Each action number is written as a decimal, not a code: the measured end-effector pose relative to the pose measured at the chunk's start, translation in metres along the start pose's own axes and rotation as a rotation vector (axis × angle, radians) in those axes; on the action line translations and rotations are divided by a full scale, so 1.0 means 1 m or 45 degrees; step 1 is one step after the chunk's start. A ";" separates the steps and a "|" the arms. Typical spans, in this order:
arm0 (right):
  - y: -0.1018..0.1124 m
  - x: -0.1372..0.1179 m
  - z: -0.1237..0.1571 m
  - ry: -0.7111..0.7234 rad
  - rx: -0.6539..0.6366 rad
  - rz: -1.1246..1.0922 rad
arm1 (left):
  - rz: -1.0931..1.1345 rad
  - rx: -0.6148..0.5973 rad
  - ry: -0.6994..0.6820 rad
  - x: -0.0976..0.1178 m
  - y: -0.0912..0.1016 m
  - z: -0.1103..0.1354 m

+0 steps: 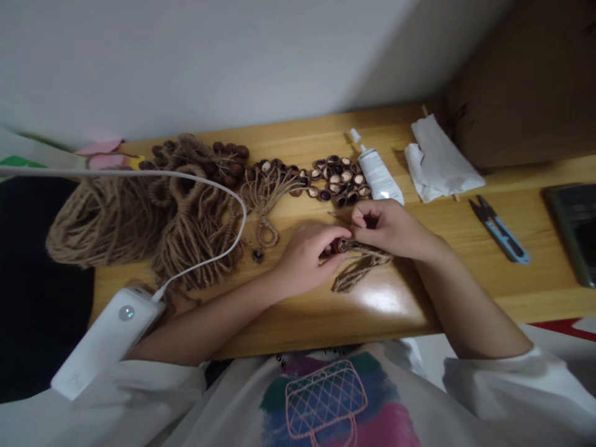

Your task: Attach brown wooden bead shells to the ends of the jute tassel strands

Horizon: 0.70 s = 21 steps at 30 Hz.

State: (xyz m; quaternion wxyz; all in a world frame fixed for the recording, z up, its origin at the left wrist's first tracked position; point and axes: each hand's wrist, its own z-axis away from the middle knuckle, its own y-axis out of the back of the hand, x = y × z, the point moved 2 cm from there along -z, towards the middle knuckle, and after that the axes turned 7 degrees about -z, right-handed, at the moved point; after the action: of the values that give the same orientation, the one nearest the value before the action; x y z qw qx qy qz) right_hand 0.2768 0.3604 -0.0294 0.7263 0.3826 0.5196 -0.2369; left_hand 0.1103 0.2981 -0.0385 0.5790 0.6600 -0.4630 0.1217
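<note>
My left hand [307,256] is closed, its thumb and fingers pinching a small brown nut shell [343,244] with jute cords. The cords' loose ends [356,275] hang over the table below. Close on the right, my right hand [391,228] is curled, with fingertips almost touching the shell. A thin stick [336,215] pokes out from its fingers, mostly hidden. Behind the hands lie several cut nut shells [342,177] with dark and pale insides, and a white glue tube [378,175]. A corded loop [267,234] and a single shell [257,254] rest left of my left hand.
A jute twine bundle [107,217] and knotted jute cords [193,230] cover the left side. A white power bank [109,341] with a white cable [205,266] lies near my left forearm. Rightward are a white packet [440,161], blue thread snips [505,236], a phone [575,230].
</note>
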 end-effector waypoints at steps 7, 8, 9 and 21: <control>0.000 0.000 0.000 -0.022 0.013 0.027 | 0.005 -0.009 0.012 -0.001 -0.001 0.001; 0.000 -0.001 0.000 -0.023 0.010 0.031 | 0.007 -0.010 0.008 -0.001 -0.001 0.001; 0.000 -0.001 0.000 -0.021 0.008 0.034 | 0.009 -0.010 0.001 -0.002 -0.001 0.001; -0.001 -0.002 0.000 -0.019 0.009 0.052 | -0.003 -0.006 -0.021 -0.002 0.000 0.000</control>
State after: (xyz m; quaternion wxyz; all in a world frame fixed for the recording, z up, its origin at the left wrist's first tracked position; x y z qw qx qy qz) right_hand 0.2762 0.3596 -0.0279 0.7336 0.3936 0.5054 -0.2268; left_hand 0.1097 0.2987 -0.0400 0.5766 0.6602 -0.4674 0.1145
